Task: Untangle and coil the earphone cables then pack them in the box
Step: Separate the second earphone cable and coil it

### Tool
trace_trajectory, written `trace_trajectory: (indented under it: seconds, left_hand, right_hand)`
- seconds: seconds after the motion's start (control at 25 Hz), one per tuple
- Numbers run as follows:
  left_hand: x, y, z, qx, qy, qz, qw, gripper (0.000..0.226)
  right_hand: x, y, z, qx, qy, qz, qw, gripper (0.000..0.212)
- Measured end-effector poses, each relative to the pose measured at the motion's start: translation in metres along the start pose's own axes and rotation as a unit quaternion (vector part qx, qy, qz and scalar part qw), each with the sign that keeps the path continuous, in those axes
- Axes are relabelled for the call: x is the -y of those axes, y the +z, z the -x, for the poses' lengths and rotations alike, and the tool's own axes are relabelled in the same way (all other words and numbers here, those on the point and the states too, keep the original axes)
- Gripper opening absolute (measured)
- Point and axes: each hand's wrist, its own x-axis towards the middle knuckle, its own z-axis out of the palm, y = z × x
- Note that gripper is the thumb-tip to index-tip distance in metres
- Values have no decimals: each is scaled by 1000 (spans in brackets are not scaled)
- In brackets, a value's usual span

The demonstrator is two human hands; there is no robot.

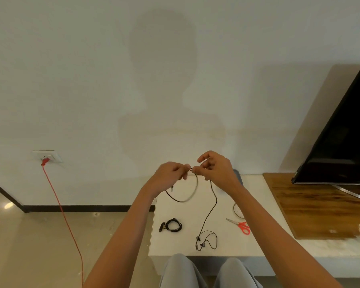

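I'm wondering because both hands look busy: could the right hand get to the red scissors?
Probably yes. The scissors lie bare on the white table beside the right forearm, nothing over them. But the right hand pinches the earphone cable, so it would have to let go first.

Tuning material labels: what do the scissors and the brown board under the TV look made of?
Scissors: blades look like bare metal, grey and shiny; handles probably glossy red plastic. Board: wood or wood-look laminate, brown grain streaks, slight sheen; cannot tell which.

Bright, even light; soft shadow on wall [162,59]; edges bowed.
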Motion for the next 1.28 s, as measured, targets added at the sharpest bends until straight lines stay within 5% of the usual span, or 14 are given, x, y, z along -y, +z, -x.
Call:
trace_trajectory:
  seconds: [0.08,0.2,0.28,0.48,0.68,0.96,1.08,1.28]
  left_hand:
    - [-2,-11,-4,-126,-51,199,970,28]
    - [-2,-44,-10,-190,-29,568,800,36]
    - [4,-61,-11,-225,-13,613,758,41]
    - [6,-29,-11,-234,-67,411,878,41]
    - [7,30,-15,-121,22,201,972,36]
    - [0,46,-7,-33,75,262,961,38]
    - [-6,48,-8,-70,109,269,954,11]
    - [-22,42,-13,-167,89,295,936,26]
  right_hand:
    - [-12,-6,1,33,15,-23,999,14]
    - [-54,-6,14,85,42,-15,995,22]
    - [-82,-5,27,77,89,17,993,29]
    - [-66,6,22,24,90,78,993,25]
    - [3,12,-5,93,1,147,985,25]
    - [8,14,-13,3,75,104,992,36]
    - [6,16,-8,-8,95,4,995,34]
    - [-7,17,1,76,84,-167,980,32]
